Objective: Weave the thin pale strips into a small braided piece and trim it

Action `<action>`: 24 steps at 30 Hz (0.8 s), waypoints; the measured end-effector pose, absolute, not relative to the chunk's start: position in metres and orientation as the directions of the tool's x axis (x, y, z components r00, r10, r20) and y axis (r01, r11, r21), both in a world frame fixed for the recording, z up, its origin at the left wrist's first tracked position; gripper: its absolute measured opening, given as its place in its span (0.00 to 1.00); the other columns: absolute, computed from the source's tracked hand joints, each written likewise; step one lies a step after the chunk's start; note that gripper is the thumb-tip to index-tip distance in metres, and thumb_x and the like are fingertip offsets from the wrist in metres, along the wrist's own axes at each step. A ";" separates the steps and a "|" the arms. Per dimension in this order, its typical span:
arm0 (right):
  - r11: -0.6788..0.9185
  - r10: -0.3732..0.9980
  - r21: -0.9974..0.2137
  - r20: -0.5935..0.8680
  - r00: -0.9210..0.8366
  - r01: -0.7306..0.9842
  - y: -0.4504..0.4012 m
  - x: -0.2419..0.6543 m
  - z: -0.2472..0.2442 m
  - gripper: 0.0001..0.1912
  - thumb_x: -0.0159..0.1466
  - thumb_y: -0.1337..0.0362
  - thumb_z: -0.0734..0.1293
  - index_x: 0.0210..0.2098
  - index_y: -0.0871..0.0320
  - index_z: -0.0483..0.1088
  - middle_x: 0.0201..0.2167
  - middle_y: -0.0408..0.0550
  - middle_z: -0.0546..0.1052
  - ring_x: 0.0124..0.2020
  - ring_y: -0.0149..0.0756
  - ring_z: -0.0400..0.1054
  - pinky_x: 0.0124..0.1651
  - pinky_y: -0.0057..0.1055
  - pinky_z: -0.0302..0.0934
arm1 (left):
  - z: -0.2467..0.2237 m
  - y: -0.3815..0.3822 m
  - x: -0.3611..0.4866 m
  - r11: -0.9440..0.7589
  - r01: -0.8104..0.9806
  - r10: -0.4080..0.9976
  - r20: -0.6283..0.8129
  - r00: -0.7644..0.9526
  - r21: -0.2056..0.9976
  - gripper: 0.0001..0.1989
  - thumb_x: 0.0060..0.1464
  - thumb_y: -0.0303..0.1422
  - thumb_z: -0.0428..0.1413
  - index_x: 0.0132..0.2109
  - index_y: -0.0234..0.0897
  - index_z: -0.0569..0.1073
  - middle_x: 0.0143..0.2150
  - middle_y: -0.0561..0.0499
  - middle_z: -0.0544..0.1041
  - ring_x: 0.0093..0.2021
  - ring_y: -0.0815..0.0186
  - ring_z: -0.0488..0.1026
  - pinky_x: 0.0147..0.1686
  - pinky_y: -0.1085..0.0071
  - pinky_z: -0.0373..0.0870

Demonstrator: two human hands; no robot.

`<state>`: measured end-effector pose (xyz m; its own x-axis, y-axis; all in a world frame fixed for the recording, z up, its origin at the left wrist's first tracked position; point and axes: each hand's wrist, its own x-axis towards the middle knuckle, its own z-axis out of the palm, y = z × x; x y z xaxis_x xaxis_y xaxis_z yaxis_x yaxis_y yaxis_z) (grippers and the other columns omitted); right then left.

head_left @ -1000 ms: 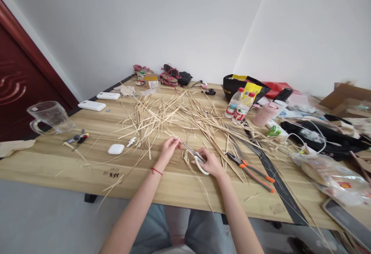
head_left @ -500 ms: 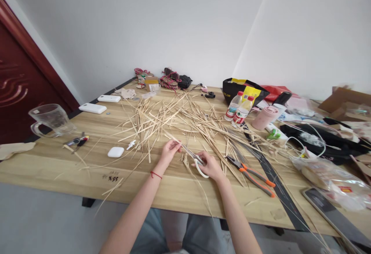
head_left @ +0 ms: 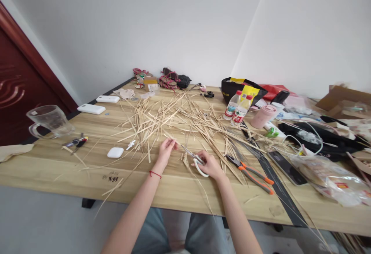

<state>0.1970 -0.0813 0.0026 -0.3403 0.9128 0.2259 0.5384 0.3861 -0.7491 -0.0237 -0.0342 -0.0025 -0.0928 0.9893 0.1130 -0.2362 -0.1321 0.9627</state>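
Observation:
My left hand, with a red cord round its wrist, pinches a thin pale strip whose end points up and left. My right hand is closed round the white handles of a pair of scissors. Their blades point up and left, with the tips just to the right of my left fingers. Whether the blades touch the strip is too small to tell. Beyond both hands spreads a loose pile of flat pale strips. Combination pliers with orange and grey handles lie right of my right hand.
A glass mug stands at the left, near a white case. Two water bottles and a pink cup stand at the right. A phone and a plastic-wrapped package lie at the far right.
My left fingers have drawn slightly left, away from the scissors. The phone at the right has shifted inward and left on the table. My right hand keeps its place.

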 end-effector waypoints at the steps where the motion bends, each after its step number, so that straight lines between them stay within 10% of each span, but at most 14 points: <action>1: 0.389 0.912 -0.747 0.230 -0.339 0.539 -0.081 0.197 0.003 0.18 0.53 0.55 0.69 0.38 0.56 0.65 0.22 0.41 0.72 0.22 0.32 0.64 0.27 0.27 0.56 | -0.002 -0.034 -0.024 -0.139 -0.217 0.989 0.123 -0.087 0.966 0.15 0.45 0.42 0.58 0.33 0.34 0.70 0.27 0.50 0.73 0.27 0.69 0.69 0.29 0.73 0.67; 24: 0.403 0.907 -0.736 0.243 -0.344 0.544 -0.081 0.195 0.003 0.18 0.54 0.54 0.68 0.41 0.55 0.64 0.22 0.40 0.72 0.22 0.32 0.64 0.27 0.26 0.54 | 0.005 -0.038 -0.016 -0.159 -0.163 0.987 0.159 -0.015 0.974 0.14 0.44 0.40 0.60 0.31 0.35 0.68 0.25 0.52 0.73 0.25 0.69 0.70 0.30 0.71 0.68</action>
